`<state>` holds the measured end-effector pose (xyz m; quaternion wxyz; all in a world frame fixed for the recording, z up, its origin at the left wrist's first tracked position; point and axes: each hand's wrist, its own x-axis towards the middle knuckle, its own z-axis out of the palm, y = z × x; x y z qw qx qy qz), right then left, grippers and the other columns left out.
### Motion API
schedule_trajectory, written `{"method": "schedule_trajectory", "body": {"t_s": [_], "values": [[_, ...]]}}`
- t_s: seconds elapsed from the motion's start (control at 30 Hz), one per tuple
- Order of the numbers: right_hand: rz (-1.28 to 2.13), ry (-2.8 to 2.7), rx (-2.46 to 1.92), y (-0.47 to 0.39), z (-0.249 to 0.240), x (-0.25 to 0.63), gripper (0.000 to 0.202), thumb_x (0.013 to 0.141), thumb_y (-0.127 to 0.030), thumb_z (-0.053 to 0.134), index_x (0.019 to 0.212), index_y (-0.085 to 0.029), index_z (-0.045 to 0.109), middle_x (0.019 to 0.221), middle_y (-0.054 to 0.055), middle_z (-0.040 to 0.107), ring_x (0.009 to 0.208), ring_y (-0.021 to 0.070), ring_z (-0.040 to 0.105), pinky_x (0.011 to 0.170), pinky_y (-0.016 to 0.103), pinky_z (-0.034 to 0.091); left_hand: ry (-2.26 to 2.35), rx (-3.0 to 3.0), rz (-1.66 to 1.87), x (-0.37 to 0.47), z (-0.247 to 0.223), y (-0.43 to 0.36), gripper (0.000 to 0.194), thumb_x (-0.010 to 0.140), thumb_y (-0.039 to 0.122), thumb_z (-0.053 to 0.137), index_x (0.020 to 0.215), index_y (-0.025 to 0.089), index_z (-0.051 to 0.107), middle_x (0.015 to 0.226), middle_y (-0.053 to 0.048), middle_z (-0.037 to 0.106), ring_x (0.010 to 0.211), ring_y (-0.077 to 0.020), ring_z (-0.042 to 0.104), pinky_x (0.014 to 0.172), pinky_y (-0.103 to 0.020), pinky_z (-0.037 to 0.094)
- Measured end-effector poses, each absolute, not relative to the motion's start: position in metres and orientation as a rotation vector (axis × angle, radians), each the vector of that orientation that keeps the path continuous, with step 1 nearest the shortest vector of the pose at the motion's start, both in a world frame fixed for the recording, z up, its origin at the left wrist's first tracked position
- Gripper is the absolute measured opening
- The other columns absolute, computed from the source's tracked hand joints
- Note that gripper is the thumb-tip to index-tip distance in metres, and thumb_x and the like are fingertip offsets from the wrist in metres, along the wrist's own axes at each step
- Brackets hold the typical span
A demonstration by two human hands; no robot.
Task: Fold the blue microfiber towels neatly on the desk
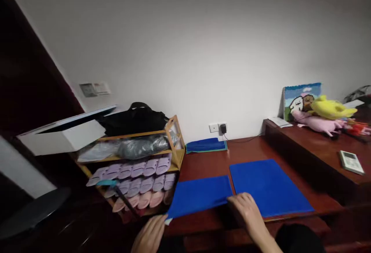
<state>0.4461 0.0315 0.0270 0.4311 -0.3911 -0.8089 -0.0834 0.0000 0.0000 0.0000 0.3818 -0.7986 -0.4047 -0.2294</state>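
A blue cloth (199, 194) lies over the dark red wooden bench, its near edge slightly raised between my hands. My left hand (149, 234) is closed on its near left corner, where a small white tag (168, 221) shows. At the near right corner, my right hand (245, 208) pinches the same cloth, with the fingertips partly hidden. Just to the right, a second blue cloth (268, 187) is spread flat on the bench. Against the wall at the back rests a folded blue cloth (206, 145) with a green edge.
A wooden rack (174, 141) with purple and pink slippers (139, 169) stands at left, a black bag (136, 118) and white box (63, 135) on top. On the raised ledge at right are plush toys (333, 108) and a remote control (351, 162). A black plug (223, 129) sits in the wall socket.
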Motion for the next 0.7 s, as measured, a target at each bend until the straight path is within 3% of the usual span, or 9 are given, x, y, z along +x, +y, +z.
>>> {"method": "schedule_trajectory", "body": {"t_s": [0.1,0.2,0.27,0.4,0.53,0.7], "values": [[-0.185,-2.035,-0.93,0.04,0.076,0.467,0.038,0.101,-0.012,0.048,0.131,-0.027,0.064,0.111,0.004,0.079,0.097,0.0199,0.07,0.086,0.036,0.053,-0.978,-2.081,-0.589,0.007,0.052,0.005,0.046,0.1,0.008,0.038,0.117,0.026,0.076,0.121,-0.001,0.081,0.111,-0.0161,0.075,0.106,-0.028,0.053],[-0.211,-2.05,-0.861,0.042,0.126,0.492,0.035,0.103,-0.017,0.05,0.134,-0.027,0.064,0.112,0.005,0.079,0.098,0.019,0.069,0.086,0.035,0.053,-1.23,-2.284,-0.663,0.022,0.109,0.001,0.042,0.104,0.019,0.039,0.128,0.031,0.072,0.13,0.001,0.077,0.117,-0.0172,0.073,0.105,-0.031,0.056],[-0.24,-2.068,-0.834,0.038,0.156,0.511,0.033,0.104,-0.02,0.052,0.133,-0.027,0.066,0.109,0.005,0.079,0.095,0.018,0.07,0.084,0.033,0.054,-1.532,-2.406,-0.747,0.034,0.146,-0.004,0.035,0.104,0.033,0.05,0.134,0.034,0.069,0.128,0.002,0.078,0.114,-0.0184,0.074,0.102,-0.031,0.058],[-0.258,-2.137,-0.831,0.023,0.194,0.551,0.029,0.105,-0.028,0.055,0.129,-0.029,0.071,0.104,0.005,0.08,0.087,0.0169,0.07,0.079,0.03,0.056,-1.982,-2.68,-0.805,0.061,0.198,-0.014,0.043,0.09,0.047,0.074,0.131,0.034,0.073,0.118,0.0,0.081,0.107,-0.0221,0.075,0.097,-0.033,0.06],[-0.178,-2.243,-0.903,0.01,0.195,0.593,0.029,0.103,-0.032,0.058,0.128,-0.033,0.072,0.106,0.004,0.08,0.088,0.0173,0.072,0.079,0.029,0.058,-2.016,-3.035,-0.664,0.095,0.217,-0.01,0.038,0.08,0.042,0.083,0.117,0.03,0.08,0.111,0.0,0.082,0.101,-0.0215,0.075,0.094,-0.031,0.059],[0.047,-2.27,-1.119,0.017,0.176,0.636,0.029,0.104,-0.042,0.056,0.122,-0.031,0.076,0.109,0.004,0.081,0.093,0.0202,0.077,0.079,0.028,0.06,-1.894,-3.318,-0.595,0.146,0.206,0.034,0.032,0.082,0.039,0.08,0.109,0.022,0.08,0.097,-0.003,0.083,0.09,-0.0196,0.076,0.082,-0.027,0.059]]}}
